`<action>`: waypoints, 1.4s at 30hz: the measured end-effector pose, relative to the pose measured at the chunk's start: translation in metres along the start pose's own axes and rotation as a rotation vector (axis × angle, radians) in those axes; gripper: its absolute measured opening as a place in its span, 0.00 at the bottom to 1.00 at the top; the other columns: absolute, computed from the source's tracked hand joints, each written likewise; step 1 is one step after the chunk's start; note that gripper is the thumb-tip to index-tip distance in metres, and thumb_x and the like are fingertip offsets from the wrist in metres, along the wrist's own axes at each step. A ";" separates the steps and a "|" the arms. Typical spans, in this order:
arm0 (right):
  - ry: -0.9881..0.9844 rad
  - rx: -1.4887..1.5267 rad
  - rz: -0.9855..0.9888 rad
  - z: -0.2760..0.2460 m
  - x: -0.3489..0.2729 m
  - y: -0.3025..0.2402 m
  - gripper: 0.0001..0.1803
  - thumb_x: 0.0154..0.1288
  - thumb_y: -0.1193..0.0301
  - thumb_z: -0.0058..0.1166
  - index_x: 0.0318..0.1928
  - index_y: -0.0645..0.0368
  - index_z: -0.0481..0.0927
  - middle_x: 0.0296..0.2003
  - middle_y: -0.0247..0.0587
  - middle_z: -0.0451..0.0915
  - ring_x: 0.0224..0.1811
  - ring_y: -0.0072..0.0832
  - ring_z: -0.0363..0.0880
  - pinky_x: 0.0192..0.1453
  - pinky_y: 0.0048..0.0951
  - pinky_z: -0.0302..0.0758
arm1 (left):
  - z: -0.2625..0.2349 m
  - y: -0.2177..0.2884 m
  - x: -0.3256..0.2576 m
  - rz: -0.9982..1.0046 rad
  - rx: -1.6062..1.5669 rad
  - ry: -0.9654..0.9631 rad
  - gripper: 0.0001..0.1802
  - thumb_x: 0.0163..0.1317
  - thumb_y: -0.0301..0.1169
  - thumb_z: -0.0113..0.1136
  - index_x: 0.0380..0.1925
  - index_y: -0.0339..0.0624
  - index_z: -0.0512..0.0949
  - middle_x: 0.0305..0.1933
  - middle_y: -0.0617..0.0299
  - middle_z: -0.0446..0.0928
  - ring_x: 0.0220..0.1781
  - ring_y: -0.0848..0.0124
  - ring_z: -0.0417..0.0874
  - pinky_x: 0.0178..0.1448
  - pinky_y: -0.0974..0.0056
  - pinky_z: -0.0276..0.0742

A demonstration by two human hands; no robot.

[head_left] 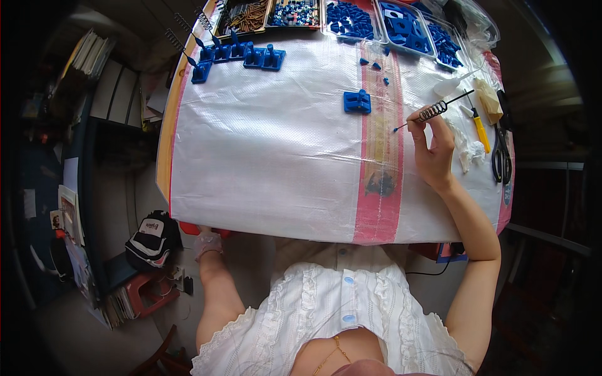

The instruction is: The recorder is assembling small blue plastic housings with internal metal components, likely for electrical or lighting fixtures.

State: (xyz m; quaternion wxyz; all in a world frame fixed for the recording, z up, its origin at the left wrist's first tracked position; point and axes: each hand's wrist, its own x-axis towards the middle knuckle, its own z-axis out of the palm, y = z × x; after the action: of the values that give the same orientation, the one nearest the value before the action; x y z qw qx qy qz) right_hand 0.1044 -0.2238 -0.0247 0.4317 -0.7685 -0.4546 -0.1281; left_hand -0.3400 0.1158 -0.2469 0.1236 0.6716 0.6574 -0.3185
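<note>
My right hand (434,150) is raised over the right part of the table, its thumb and fingertips pinched on a thin dark rod with a black coil spring (433,111) around it. A small blue tip (396,130) shows at the rod's lower left end. Left of this hand, a blue plastic base (357,102) with an upright part lies on the sheet. Behind it are a few small blue pieces (376,65). My left hand (207,241) is low at the table's front left edge, beside something red; its fingers are mostly hidden.
Several blue bases (253,57) stand at the back left, some with springs sticking up. Trays of screws (246,16), small metal parts (293,12) and blue parts (351,22) line the far edge. At right lie a yellow-handled tool (480,133), black scissors (501,156) and crumpled tissue (469,150).
</note>
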 end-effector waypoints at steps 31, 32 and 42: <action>0.007 0.059 0.069 0.001 -0.004 0.003 0.06 0.62 0.83 0.59 0.39 0.64 0.79 0.28 0.39 0.80 0.30 0.26 0.78 0.38 0.26 0.74 | -0.023 0.008 -0.046 -0.080 0.018 -0.074 0.18 0.66 0.40 0.53 0.49 0.44 0.83 0.57 0.52 0.81 0.59 0.54 0.81 0.59 0.51 0.79; 0.005 0.054 0.069 0.001 -0.004 0.003 0.06 0.62 0.83 0.59 0.39 0.64 0.79 0.28 0.39 0.80 0.30 0.26 0.78 0.38 0.26 0.74 | -0.020 0.006 -0.047 -0.099 -0.007 -0.072 0.18 0.66 0.40 0.53 0.50 0.44 0.83 0.57 0.52 0.80 0.59 0.54 0.81 0.59 0.51 0.79; 0.000 0.036 0.042 0.000 -0.003 0.004 0.05 0.62 0.82 0.59 0.39 0.64 0.79 0.28 0.39 0.80 0.30 0.27 0.77 0.37 0.27 0.74 | 0.000 -0.005 -0.037 -0.041 0.059 -0.073 0.19 0.67 0.41 0.53 0.51 0.46 0.82 0.58 0.50 0.79 0.60 0.54 0.80 0.60 0.52 0.79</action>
State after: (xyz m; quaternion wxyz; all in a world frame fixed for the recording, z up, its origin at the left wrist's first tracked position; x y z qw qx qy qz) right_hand 0.1057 -0.2264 -0.0290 0.4479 -0.7700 -0.4407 -0.1109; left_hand -0.3422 0.0862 -0.2237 0.1211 0.6491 0.6567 -0.3644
